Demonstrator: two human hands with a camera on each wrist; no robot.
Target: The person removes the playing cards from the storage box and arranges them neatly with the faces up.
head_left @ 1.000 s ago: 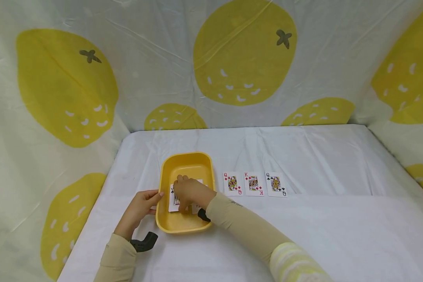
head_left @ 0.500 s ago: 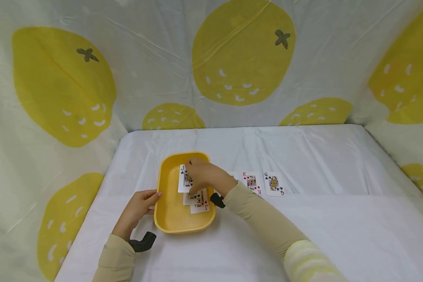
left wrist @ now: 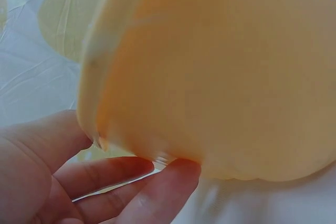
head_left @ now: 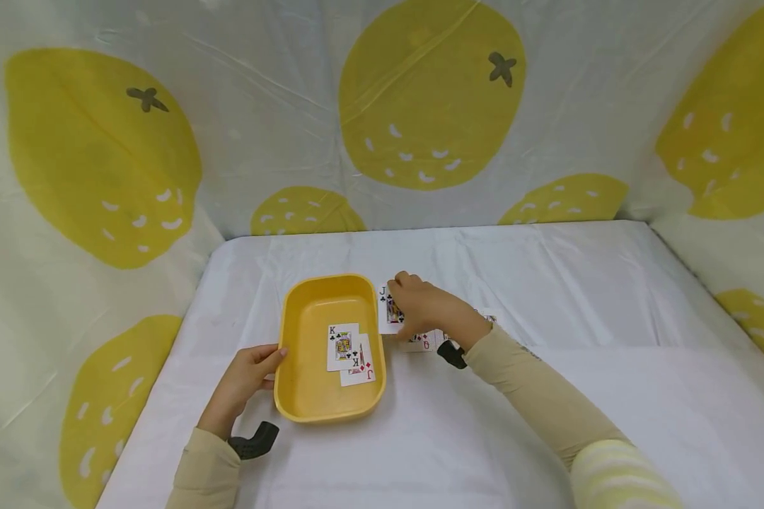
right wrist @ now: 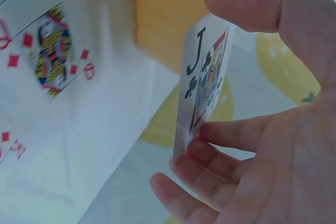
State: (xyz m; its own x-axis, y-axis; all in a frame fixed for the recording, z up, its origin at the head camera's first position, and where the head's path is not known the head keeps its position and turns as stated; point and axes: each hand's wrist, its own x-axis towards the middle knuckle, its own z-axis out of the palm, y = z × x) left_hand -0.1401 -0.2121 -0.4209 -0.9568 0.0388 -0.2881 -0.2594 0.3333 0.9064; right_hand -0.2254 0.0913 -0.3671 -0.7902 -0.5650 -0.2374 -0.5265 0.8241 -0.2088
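Between thumb and fingers of my right hand (head_left: 436, 307) a jack of clubs (right wrist: 203, 80) is pinched, held above the cloth just right of the yellow tray (head_left: 302, 382). My left hand (head_left: 245, 378) grips the tray's left rim; the left wrist view shows thumb and fingertips on the tray wall (left wrist: 210, 87). Inside the tray lie a king of clubs (head_left: 342, 346) and, partly under it, a jack of diamonds (head_left: 366, 377). Below my right hand, a queen of diamonds (right wrist: 52, 56) rests on the cloth, partly covered in the head view.
A white cloth (head_left: 484, 424) covers the table. Farther right, the queen of clubs (head_left: 489, 316) is mostly hidden behind my right wrist and sleeve. A lemon-print sheet (head_left: 293, 106) rises behind the table and at both sides.
My right hand has picked the jack of clubs from the tray and carried it right, over the rim. The left hand keeps its grip on the tray.
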